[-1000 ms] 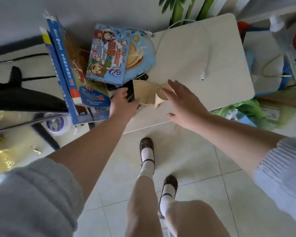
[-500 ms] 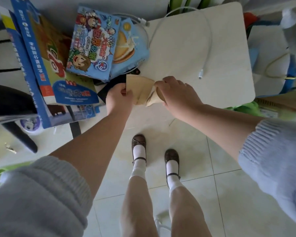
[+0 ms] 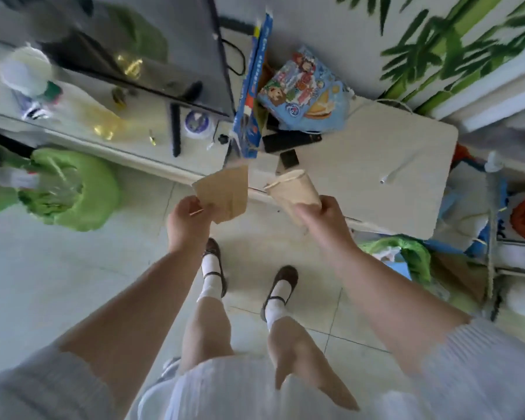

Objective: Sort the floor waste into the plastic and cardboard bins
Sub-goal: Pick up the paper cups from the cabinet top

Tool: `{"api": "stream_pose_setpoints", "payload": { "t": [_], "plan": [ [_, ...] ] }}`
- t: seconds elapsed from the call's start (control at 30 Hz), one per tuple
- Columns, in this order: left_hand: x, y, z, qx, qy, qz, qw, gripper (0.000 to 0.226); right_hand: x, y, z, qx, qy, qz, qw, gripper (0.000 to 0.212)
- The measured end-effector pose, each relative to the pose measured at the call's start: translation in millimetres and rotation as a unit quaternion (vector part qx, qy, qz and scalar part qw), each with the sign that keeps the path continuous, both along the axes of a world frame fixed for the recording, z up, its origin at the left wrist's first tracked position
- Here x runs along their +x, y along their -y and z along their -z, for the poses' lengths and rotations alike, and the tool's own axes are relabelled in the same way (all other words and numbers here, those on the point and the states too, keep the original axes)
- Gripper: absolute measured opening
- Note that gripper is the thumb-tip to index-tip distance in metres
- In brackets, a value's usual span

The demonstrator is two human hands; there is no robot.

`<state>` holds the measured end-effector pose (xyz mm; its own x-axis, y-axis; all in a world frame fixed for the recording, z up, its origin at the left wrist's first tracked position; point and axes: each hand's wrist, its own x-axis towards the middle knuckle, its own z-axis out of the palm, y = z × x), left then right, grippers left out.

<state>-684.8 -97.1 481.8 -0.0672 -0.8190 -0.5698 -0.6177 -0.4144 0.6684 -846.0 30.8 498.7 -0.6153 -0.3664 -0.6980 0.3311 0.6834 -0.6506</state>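
Pale tiled floor [image 3: 73,292]; a low white table [image 3: 376,177] — behind it, a bamboo-painted wall [image 3: 437,40]; soft daylight.

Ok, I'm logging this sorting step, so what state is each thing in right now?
Left hand: pinching the flat cardboard piece.
Flat cardboard piece: lifted off the table, held by one corner.
Right hand: gripping the paper cup.
Paper cup: held tilted, rim squashed.
Green-lined bin: open, holding clear plastic.
White table: bears boxes and a cable.
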Motion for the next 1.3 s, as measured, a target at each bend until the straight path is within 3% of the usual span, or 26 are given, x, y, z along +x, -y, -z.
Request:
{"api": "stream_pose_setpoints", "payload": {
  "t": [0.27, 0.47, 0.77, 0.87, 1.1, 1.3],
  "plan": [
    [186, 36, -28, -0.013, -0.072, -0.253, 0.965, 0.007, 156, 90, -4, -0.037, 0.162, -0.019, 0.986, 0.007],
    [335, 91, -6, -0.021, -0.081, -0.324, 0.942, 0.008, 297, 188, 20, -0.004, 0.12, -0.093, 0.988, 0.009],
    [500, 187, 11, 0.025, -0.036, -0.22, 0.974, 0.029, 462, 327, 50, 0.043, 0.059, -0.15, 0.986, 0.016],
    [532, 237, 7, 0.017, -0.007, -0.211, 0.977, 0.028, 482, 374, 50, 0.046, 0.059, -0.158, 0.985, 0.027],
    [585, 377, 23, 0.019, 0.039, -0.217, 0.975, 0.019, 517, 519, 62, 0.083, -0.011, -0.257, 0.963, 0.01],
    [624, 489, 70, -0.014, 0.067, -0.116, 0.991, 0.016, 560, 608, 100, 0.095, -0.049, -0.314, 0.943, 0.026]
  ]
}}
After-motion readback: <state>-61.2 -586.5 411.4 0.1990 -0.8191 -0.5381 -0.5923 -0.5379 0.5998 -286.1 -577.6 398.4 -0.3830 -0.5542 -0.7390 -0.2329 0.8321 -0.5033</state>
